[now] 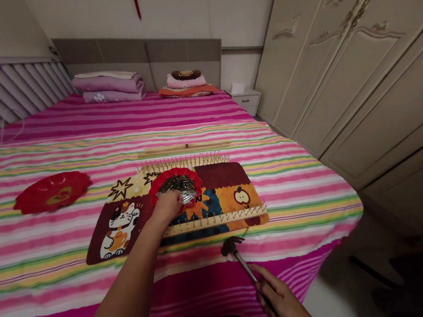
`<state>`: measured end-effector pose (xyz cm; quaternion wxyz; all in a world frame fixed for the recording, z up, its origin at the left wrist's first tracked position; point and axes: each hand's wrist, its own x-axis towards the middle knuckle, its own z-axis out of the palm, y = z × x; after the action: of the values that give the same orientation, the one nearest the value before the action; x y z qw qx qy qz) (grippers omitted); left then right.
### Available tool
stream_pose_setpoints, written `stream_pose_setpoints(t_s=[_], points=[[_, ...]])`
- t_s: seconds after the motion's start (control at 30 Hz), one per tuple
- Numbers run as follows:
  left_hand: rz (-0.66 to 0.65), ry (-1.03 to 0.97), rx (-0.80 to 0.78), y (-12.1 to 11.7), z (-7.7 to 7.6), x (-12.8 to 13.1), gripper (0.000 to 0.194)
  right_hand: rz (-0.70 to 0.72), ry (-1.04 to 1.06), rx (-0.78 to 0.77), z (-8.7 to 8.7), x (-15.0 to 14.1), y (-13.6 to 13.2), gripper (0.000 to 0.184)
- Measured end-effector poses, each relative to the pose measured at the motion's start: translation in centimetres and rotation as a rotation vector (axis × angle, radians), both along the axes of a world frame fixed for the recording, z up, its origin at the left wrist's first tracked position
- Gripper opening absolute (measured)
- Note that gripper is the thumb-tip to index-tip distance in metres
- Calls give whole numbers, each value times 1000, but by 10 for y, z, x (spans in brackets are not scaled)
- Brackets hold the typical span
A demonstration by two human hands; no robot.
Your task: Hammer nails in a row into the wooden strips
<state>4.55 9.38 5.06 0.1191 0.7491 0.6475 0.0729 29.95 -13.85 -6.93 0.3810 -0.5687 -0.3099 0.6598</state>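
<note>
My left hand (pixel 171 204) reaches into a red scalloped bowl (pixel 154 186) heaped with metal nails (pixel 178 182). Its fingers are curled at the near side of the heap; whatever they grip is hidden. Under the bowl lies a printed mat (pixel 221 175) with a cat and an apple on it. A wooden strip (pixel 211 222) studded with a row of nails crosses the mat's near edge. My right hand (pixel 275 296) is closed around the handle of a claw hammer (pixel 243 261), its head pointing away from me near the strip.
Behind the mat stands another nail-studded strip (pixel 181 163), with a bare wooden strip (pixel 187 148) beyond it. A red scalloped plate (pixel 53 192) sits to the left. Everything rests on a striped bed (pixel 295 189); folded bedding (pixel 111 86) is at the headboard. A wardrobe (pixel 368 59) rises at right.
</note>
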Motion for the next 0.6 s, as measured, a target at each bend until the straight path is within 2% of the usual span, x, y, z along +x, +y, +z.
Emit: stream_pose_setpoints(t_s=[0.07,0.17,0.27,0.33,0.43,0.6], points=[[42,-143,26,-3,2,-5,13,-17,2,1,1,-1,0,63],[147,-490,46,-7,6,-10,8,-20,-8,0,3,-2,0,63],[229,-821,-16,-16,13,-11,13,4,-24,-6,7,-2,1,64],[235,-1004,-92,-24,18,-10,22,15,-36,-9,10,-3,1,65],[235,-1181,-150,-40,21,-9,33,16,-48,-8,12,-3,1,65],[296,-1310,-269,-71,14,-14,30,35,-56,15,10,-1,1,65]])
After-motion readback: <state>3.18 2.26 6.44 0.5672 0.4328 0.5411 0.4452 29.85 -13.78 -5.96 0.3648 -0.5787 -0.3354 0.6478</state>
